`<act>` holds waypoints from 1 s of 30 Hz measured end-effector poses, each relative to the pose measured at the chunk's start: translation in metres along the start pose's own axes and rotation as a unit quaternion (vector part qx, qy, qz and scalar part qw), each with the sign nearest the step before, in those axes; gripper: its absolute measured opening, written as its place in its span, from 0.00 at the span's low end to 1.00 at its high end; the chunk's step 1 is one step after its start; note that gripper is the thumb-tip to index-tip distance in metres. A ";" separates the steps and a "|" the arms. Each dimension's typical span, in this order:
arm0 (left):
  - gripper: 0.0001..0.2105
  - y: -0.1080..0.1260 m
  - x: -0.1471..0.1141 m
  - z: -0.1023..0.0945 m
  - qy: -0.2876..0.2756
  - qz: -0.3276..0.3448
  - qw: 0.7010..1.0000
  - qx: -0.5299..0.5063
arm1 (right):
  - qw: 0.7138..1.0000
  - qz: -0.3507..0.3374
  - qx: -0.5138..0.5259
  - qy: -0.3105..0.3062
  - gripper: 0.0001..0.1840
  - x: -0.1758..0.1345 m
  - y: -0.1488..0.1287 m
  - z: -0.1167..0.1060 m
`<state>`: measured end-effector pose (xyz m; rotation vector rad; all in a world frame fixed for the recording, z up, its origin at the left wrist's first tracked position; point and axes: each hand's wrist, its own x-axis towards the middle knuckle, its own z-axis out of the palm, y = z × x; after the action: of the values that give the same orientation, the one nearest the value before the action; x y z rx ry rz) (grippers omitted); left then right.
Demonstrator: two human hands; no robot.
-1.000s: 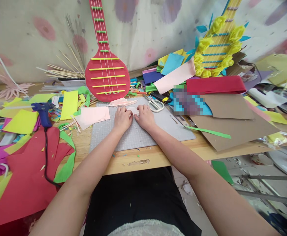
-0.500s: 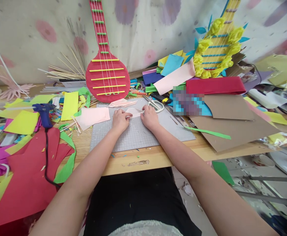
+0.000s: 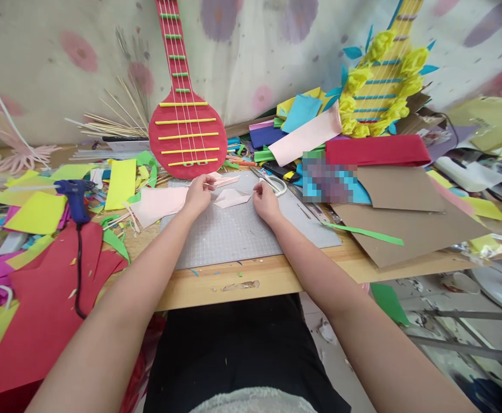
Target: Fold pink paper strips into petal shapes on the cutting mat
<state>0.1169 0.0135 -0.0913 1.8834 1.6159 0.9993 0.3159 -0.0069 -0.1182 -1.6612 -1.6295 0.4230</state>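
Observation:
A folded pale pink paper piece (image 3: 232, 198) lies on the grey cutting mat (image 3: 229, 238), between my two hands. My left hand (image 3: 199, 196) hovers left of it, fingers loosely bent and slightly apart, nothing visible in them. Its fingertips are close to more folded pink paper (image 3: 224, 181) behind. On the right, my right hand (image 3: 267, 202) has its fingers curled in beside the piece's pointed end, with nothing seen inside. Left of my left hand is a stack of flat pink paper sheets (image 3: 160, 206), partly covered by that hand. White-handled scissors (image 3: 277, 184) lie just behind my right hand.
A red paper instrument (image 3: 188, 137) stands at the back, and a yellow one (image 3: 375, 94) at the right. A blue glue gun (image 3: 75, 201) rests left among coloured paper. Brown cardboard (image 3: 405, 229) and a green strip (image 3: 365, 233) lie right.
Both hands have let go of the folded pink paper, which now lies on the mat. My left hand has moved left and slightly back; my right hand has shifted slightly right.

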 end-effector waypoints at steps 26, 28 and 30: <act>0.25 0.042 -0.021 -0.008 -0.199 0.208 0.868 0.405 | 0.998 0.000 0.061 -0.020 0.08 0.000 -0.002 -0.007; 0.27 0.040 -0.025 0.003 -0.170 0.195 0.889 0.378 | 0.998 -0.002 0.058 -0.019 0.08 -0.001 -0.003 -0.008; 0.31 0.038 -0.026 0.011 -0.141 0.189 0.912 0.336 | 0.998 -0.003 0.053 -0.017 0.08 -0.001 -0.003 -0.008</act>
<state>0.1481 -0.0184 -0.0757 2.7258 1.5622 0.2561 0.3196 -0.0107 -0.1111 -1.5780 -1.6086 0.5286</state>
